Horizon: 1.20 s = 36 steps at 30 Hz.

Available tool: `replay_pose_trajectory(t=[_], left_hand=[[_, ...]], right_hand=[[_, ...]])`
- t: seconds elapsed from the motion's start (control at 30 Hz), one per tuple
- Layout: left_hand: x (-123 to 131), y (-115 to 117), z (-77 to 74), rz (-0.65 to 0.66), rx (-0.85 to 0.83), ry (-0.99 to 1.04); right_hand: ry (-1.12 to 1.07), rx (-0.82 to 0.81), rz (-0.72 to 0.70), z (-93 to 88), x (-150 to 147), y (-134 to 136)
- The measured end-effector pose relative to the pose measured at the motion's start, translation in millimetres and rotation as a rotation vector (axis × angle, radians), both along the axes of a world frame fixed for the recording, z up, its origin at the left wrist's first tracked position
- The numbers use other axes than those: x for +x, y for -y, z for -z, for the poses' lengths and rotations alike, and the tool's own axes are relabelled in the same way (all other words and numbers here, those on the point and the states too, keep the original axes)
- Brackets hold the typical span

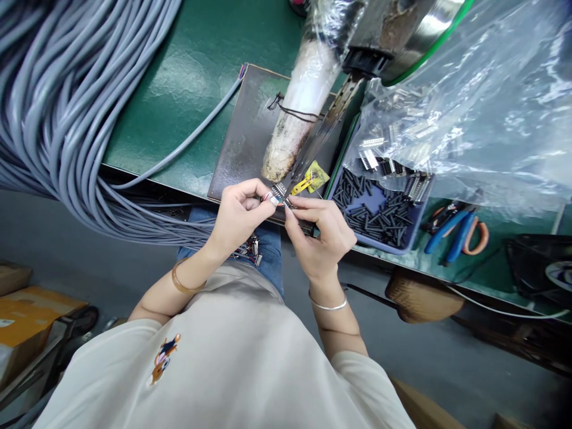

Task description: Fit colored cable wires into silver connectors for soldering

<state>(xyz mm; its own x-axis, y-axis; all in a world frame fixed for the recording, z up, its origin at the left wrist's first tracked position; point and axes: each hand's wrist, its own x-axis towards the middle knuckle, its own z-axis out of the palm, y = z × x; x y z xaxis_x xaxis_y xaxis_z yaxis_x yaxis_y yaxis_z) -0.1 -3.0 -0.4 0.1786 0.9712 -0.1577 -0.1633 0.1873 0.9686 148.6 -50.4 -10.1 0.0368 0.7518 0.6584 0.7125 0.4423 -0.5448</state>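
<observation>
My left hand (243,211) is closed in a pinch at the near edge of a dark metal plate. Its thumb and forefinger hold a small metal multi-pin connector (279,190) with thin coloured wires by it. Close beside it, my right hand (320,232) pinches at a thin wire (281,204); the exact grip is partly hidden by the fingertips. Just above the connector end a long, stained metal arm (319,134) and a whitish plastic-wrapped tube (299,107). A yellow clip-like piece (306,182) lies right of the fingertips.
Thick bundles of grey cable (80,107) cover the left of the green table (196,71). At right, a blue tray (404,247) holds black sleeves, below a clear bag (491,119) with metal connectors. Pliers (462,235) lie farther right. Several wired connectors (252,247) rest on my lap.
</observation>
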Motion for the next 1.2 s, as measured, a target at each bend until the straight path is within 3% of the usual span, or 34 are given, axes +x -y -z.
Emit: replay_pose_trajectory(t=[0.27,0.5,0.6,0.77,0.83,1.0,1.2], left_hand=[[-1,-1,-8.2,0.030,-0.026,0.058],[-1,-1,-3.7,0.072,-0.126,0.117],[-1,3,-1.8,0.089,-0.145,0.132],[-6,9,0.4,0.128,-0.207,0.123],[-8,11,0.9,0.128,-0.244,0.143],[-11,14,1.9,0.139,-0.255,0.179],[-15,16,7.4,0.158,-0.226,0.167]], right_hand=[[0.058,0.053,0.012,-5.3,-1,-1],[0.247,0.106,0.002,-0.2,3,5],[0.141,0.117,0.013,3.7,10,11],[-0.328,0.290,0.151,0.7,13,23],[-0.332,0.218,0.158,-1.6,11,26],[-0.022,0.003,0.066,0.0,4,29],[-0.181,-0.113,0.032,6.4,-4,24]])
